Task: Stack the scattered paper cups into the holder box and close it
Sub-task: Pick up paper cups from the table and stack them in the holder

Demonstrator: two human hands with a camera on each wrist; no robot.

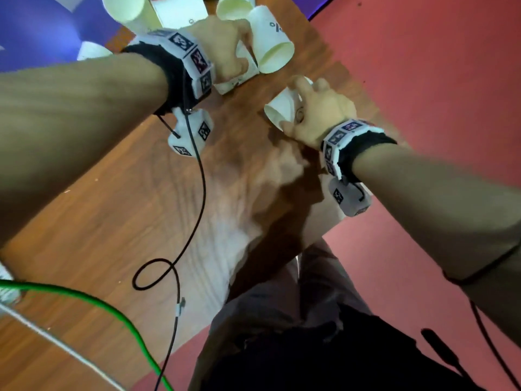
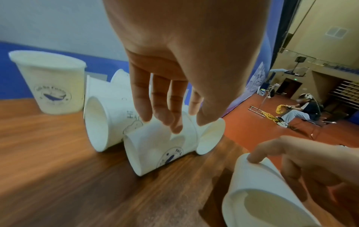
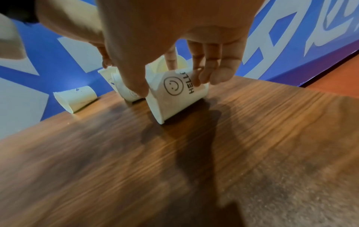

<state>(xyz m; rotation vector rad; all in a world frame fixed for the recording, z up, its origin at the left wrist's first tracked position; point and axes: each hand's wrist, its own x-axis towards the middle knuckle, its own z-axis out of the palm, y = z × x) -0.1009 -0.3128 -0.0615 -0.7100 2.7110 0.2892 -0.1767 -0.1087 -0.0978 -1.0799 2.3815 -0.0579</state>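
Observation:
Several white paper cups lie scattered at the far end of a wooden table (image 1: 118, 221). My left hand (image 1: 239, 66) reaches down onto a lying cup with a whale logo (image 1: 231, 81); its fingertips (image 2: 174, 122) sit on the cup's side (image 2: 155, 150) and the thumb on the far side. My right hand (image 1: 293, 108) pinches a tilted cup printed with a smiley and "HELLO" (image 3: 174, 98) between thumb and fingers (image 3: 204, 76), its rim near the table. That cup also shows in the left wrist view (image 2: 262, 192). A white carton (image 1: 180, 9), maybe the holder box, lies behind the cups.
More cups surround the hands: an upright whale cup (image 2: 52, 86), a lying cup (image 2: 104, 122), another (image 1: 272, 43) by my left hand, and one (image 3: 75, 98) at the table's far edge. A black cable (image 1: 197, 193) and green cable (image 1: 84, 297) cross the table. Red floor (image 1: 423, 66) lies to the right.

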